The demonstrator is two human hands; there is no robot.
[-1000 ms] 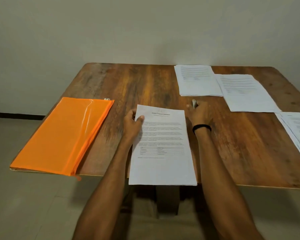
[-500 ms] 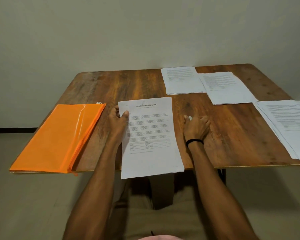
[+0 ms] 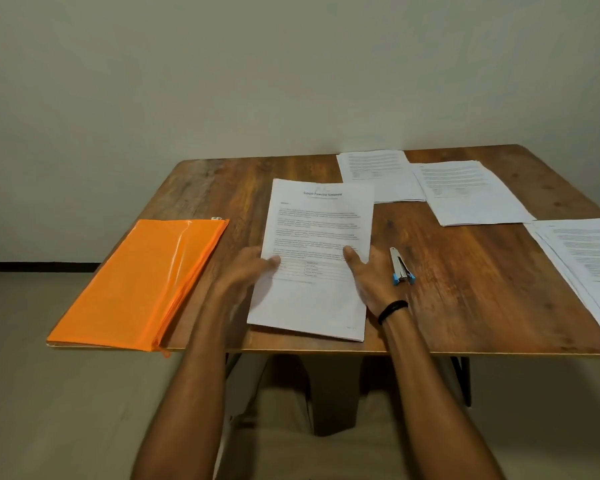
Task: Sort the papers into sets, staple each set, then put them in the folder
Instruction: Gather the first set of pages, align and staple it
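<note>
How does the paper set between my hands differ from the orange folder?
The paper set is white with printed text; the orange folder is plain, glossy. The paper set lies between left hand and right hand; the folder lies apart, untouched. Both lie flat on the table.

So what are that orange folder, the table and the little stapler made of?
The flat orange zip folder looks like thin glossy plastic: light streaks glint on it. The brown table seems wood or wood-look laminate, showing grain, semi-matt. The small silver stapler appears metal with blue plastic ends, though too small to be sure.
</note>
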